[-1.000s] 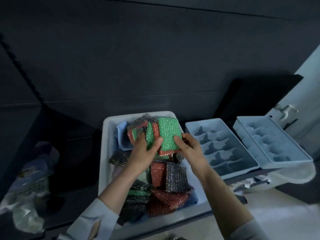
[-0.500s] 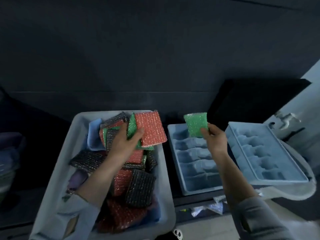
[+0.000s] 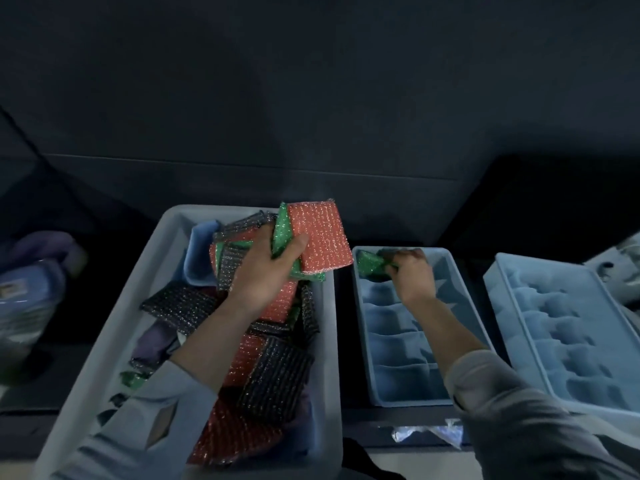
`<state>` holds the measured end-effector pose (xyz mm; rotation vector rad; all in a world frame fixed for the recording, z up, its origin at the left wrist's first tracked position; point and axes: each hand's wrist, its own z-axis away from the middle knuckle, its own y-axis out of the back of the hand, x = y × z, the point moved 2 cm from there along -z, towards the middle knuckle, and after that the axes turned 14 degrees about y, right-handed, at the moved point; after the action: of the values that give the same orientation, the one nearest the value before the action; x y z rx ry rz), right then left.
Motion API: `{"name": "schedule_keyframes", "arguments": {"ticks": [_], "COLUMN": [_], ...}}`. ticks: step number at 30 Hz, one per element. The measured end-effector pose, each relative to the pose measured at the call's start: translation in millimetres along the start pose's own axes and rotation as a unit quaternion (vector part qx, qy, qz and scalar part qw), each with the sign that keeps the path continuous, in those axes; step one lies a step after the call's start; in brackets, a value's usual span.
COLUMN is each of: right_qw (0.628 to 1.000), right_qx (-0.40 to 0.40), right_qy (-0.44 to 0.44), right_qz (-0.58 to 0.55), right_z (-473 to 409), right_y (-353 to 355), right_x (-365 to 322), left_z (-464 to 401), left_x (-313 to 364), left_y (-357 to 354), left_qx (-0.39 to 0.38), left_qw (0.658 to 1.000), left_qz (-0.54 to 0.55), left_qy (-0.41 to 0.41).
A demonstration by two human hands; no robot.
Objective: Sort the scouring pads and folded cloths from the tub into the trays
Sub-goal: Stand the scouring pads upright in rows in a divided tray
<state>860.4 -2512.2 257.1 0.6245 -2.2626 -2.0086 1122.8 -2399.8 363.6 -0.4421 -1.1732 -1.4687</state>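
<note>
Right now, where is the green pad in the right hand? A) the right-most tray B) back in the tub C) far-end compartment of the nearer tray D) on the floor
C: the right hand pinches the green pad down into the far-end compartment of the nearer tray, while the right-most tray holds nothing visible.

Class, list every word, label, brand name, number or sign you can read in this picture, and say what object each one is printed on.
No text can be read anywhere in this view.
Blue package at the far left: carries a small pale label patch, too blurred to read.
Scouring pads in the tub, the two blue trays, the sleeves: no print visible.
</note>
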Motion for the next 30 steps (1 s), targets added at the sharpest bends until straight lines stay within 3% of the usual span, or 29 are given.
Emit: {"name": "schedule_keyframes", "arguments": {"ticks": [5,12,14,16,19,22,25,26,27,30], "right_qw": [0.992,0.990,0.978,0.941,0.862,0.794,0.737,0.742,0.770,0.922], "right_qx": [0.116,0.123,0.183,0.235,0.120,0.105,0.156,0.186,0.214,0.192], "right_qy": [0.009,0.010,0.011,-0.012,-0.019,-0.013,-0.065,-0.085,-0.099,-0.091], "right_qz": [-0.042,-0.063,-0.097,-0.245,-0.493,-0.598,-0.655,-0.638,-0.592,-0.325], "right_z": [5.4,6.8,10.8,18.5,31.8,39.9,41.7,42.2,42.3,39.6], "right_y": [-10.8,-5.6,13.2,45.1,74.8,81.0,82.4,83.9,83.8,66.2], "right_x": [-2.2,-1.0,-11.8,-36.7,-82.7,-93.9,-68.8,-57.1,-42.9,-6.2], "left_z": [5.3,12.0,14.0,17.0,18.2,18.8,17.3,16.5,13.8,4.3], "left_x": [-4.8,-4.9,-3.3,1.7,8.8,14.0,11.4,9.5,5.5,-4.7], "left_y": [-2.1,-5.0,-8.6,-14.1,-27.0,-36.2,-33.6,-30.2,-26.5,-14.1], "left_qx": [0.009,0.008,0.003,0.001,-0.012,-0.026,-0.029,-0.021,-0.011,0.004], "left_qw": [1.000,1.000,0.999,0.999,0.998,0.994,0.993,0.993,0.995,0.999], "left_qz": [-0.006,-0.013,-0.017,-0.024,-0.012,-0.042,-0.047,-0.045,-0.037,-0.009], "left_qy": [0.002,-0.017,-0.032,-0.041,-0.062,-0.098,-0.106,-0.105,-0.090,-0.046]}}
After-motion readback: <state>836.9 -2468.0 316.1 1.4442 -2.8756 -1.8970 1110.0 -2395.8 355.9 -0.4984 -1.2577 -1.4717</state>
